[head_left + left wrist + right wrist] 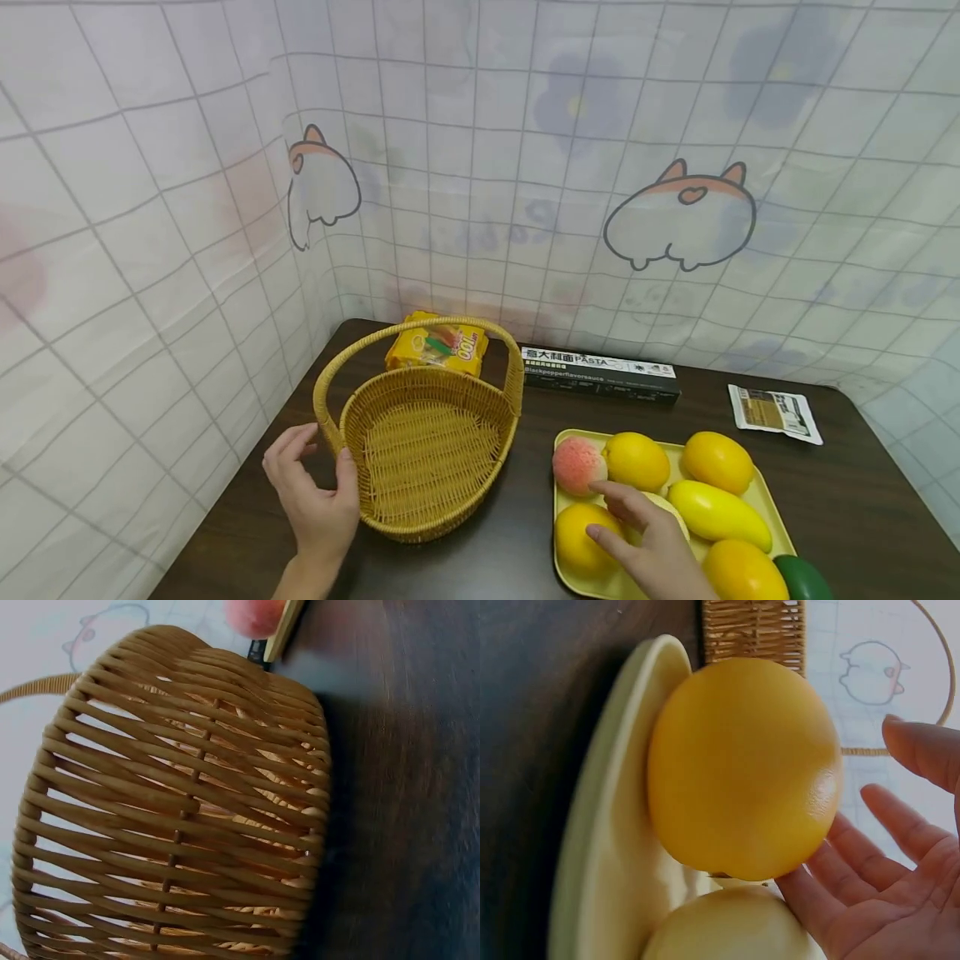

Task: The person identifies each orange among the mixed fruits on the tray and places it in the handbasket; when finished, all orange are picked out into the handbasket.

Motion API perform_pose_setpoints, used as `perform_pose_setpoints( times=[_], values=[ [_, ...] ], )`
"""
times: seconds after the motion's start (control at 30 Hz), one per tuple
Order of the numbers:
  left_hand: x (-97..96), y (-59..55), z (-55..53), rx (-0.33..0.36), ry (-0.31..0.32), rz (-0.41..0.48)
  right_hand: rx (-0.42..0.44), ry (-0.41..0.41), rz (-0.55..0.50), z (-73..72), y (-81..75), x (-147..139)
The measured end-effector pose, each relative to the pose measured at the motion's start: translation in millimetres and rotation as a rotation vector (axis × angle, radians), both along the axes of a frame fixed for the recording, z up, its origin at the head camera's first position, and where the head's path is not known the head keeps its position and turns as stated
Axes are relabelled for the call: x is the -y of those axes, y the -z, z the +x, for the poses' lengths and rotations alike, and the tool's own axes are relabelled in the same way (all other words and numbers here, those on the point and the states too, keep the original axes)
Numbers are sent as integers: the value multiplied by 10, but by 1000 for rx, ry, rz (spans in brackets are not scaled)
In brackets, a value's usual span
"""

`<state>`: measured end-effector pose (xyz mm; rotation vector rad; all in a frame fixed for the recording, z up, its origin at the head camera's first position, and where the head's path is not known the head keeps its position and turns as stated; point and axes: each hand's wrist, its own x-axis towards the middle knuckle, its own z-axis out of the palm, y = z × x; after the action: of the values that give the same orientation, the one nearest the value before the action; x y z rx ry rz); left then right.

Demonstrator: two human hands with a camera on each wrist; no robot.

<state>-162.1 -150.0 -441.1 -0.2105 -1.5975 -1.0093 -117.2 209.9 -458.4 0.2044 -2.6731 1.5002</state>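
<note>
My left hand (318,500) is beside the left side of the wicker basket (431,454), thumb raised at the rim near the handle's foot, fingers loosely bent and holding nothing. Only the basket's woven side (172,802) fills the left wrist view; the hand is out of it. Over the pale yellow tray (562,579), my right hand (660,542) reaches with spread fingers around a round orange-yellow fruit (585,537). In the right wrist view the fingers are right at the fruit's lower side, the thumb apart from it. A pale fruit (727,926) lies beside it, partly hidden under the hand.
On the tray are a pink peach (579,465), a lemon (636,461), a long yellow fruit (720,515) and other yellow fruits; a dark green one (801,577) is at its corner. Behind stand a yellow snack packet (438,343), a pasta box (600,375) and a sachet (775,412).
</note>
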Motion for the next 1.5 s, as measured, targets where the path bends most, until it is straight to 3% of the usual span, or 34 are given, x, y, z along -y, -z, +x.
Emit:
perform_pose_setpoints(
  times=[0.13, 0.33, 0.5, 0.63, 0.9, 1.07, 1.33, 1.5],
  values=[
    [75, 96, -72, 102, 15, 88, -7, -18, 16, 18, 41, 14],
    [216, 320, -278, 380, 93, 218, -95, -83, 61, 18, 151, -14],
    [223, 361, -373, 620, 189, 285, 23, -143, 46, 25, 208, -68],
    [225, 395, -391, 729, 204, 324, 157, -197, 27, 36, 239, -95],
    [268, 483, -419, 721, 250, 334, 143, -283, 104, 10, 293, -154],
    [283, 499, -419, 712, 249, 351, 134, -349, 129, -16, 289, -186],
    [285, 503, -408, 695, 253, 354, 196, -255, 186, -36, 266, -127],
    [288, 528, -417, 677, 247, 350, 182, -223, 164, -65, 249, -73]
  ],
)
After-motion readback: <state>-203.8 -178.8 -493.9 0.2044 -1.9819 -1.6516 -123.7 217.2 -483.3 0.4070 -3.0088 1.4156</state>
